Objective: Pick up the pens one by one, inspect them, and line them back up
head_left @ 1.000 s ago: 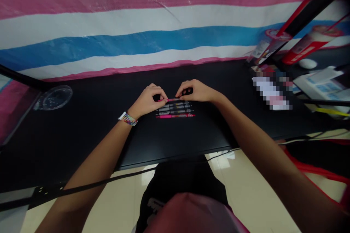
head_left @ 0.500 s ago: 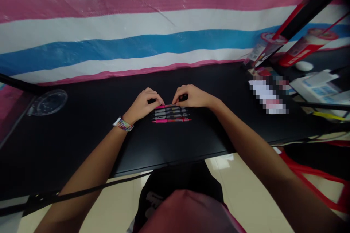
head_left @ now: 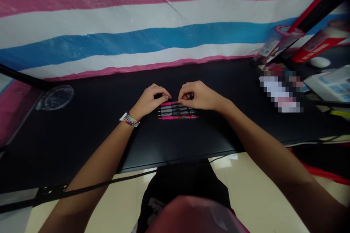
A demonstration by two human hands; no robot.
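Several pens lie side by side on the black table, roughly parallel to one another. The farthest is a pink pen (head_left: pixel 171 103), and both my hands are at it. My left hand (head_left: pixel 153 99) has its thumb and fingertips closed at the pen's left part. My right hand (head_left: pixel 199 95) pinches its right part, with the fingers curled and covering that end. Just nearer to me are grey-and-black pens (head_left: pixel 176 110), partly below my right fingers. Nearest lies another pink pen (head_left: pixel 179 117) with a red tip end, untouched.
A clear plastic lid or dish (head_left: pixel 56 98) sits at the table's left. To the right are a blurred-out packet (head_left: pixel 280 94), a plastic cup (head_left: pixel 276 45), a red-and-white cup (head_left: pixel 317 45), a white mouse (head_left: pixel 319 62) and a white box (head_left: pixel 332 83). A striped sheet (head_left: pixel 153 40) hangs behind.
The camera view has turned slightly, so the scene sits a little differently. Both hands stay at the farthest pink pen, and my right hand covers more of its right end.
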